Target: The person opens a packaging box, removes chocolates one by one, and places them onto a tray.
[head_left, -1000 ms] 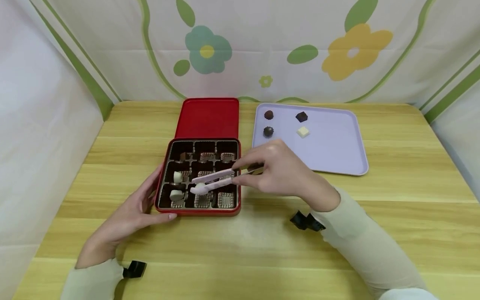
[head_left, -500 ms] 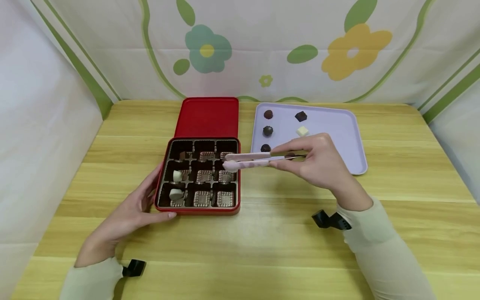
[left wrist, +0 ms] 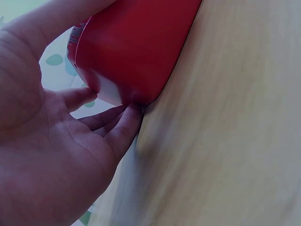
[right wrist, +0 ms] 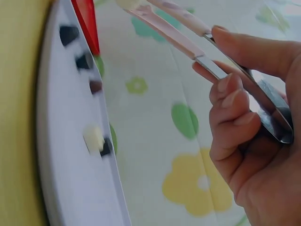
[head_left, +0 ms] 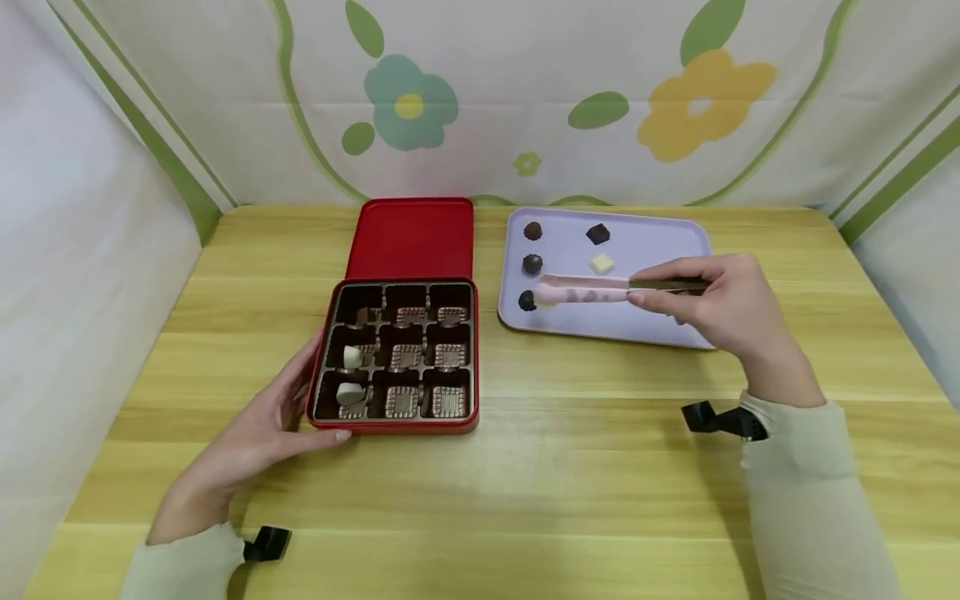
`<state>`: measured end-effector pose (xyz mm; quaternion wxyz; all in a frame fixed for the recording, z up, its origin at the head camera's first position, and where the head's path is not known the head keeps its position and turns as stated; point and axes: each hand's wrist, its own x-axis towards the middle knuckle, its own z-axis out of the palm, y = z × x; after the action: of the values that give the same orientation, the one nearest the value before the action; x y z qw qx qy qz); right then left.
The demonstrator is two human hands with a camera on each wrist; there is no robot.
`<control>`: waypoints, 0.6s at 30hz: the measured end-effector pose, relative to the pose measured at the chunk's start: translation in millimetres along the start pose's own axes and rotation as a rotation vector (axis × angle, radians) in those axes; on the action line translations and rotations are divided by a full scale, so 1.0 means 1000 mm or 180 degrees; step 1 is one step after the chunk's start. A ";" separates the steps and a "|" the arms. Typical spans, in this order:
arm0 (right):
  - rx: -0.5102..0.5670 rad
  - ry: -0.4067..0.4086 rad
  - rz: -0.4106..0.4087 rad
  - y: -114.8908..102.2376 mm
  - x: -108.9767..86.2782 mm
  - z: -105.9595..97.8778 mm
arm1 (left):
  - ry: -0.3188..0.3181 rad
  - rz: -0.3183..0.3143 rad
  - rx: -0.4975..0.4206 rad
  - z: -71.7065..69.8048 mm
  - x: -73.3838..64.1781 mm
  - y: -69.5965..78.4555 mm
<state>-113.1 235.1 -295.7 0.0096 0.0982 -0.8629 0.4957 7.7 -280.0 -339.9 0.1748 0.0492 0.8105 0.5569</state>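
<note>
Tongs [head_left: 588,291] with pale pink tips and metal handles are pinched between the thumb and fingers of my right hand [head_left: 716,300], over the left part of the lilac tray [head_left: 660,312]. A cream-coloured piece [right wrist: 128,4] shows at the tong tips in the right wrist view. My left hand [head_left: 251,429] grips the left side of the red tin [head_left: 405,427], thumb along its front edge; the left wrist view shows fingertips on its side wall [left wrist: 136,47]. In the tin's left column sit a brown chocolate [head_left: 364,316] and two white chocolates [head_left: 352,357].
The tin's red lid [head_left: 411,237] lies opened behind it. On the tray, a column of dark chocolates [head_left: 532,264] lines the left side; a dark chocolate [head_left: 597,234] and a white chocolate [head_left: 602,263] lie farther right. A patterned cloth [head_left: 480,125] hangs behind the wooden table [head_left: 525,483].
My right hand has carried the tongs rightward from over the tin's compartments to over the tray. The left hand has stayed at the tin.
</note>
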 end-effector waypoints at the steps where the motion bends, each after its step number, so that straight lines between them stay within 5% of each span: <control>1: -0.0019 0.0009 0.0101 0.003 0.001 -0.004 | 0.0003 -0.0003 0.0004 0.000 -0.001 0.000; 18: -0.0484 -0.0167 0.0886 0.038 0.002 -0.043 | 0.0034 -0.0072 -0.0064 0.001 -0.001 0.000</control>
<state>-125.2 289.7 -306.0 -0.0744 -0.0104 -0.9031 0.4228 9.3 -279.9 -339.9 0.1773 0.0353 0.8062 0.5633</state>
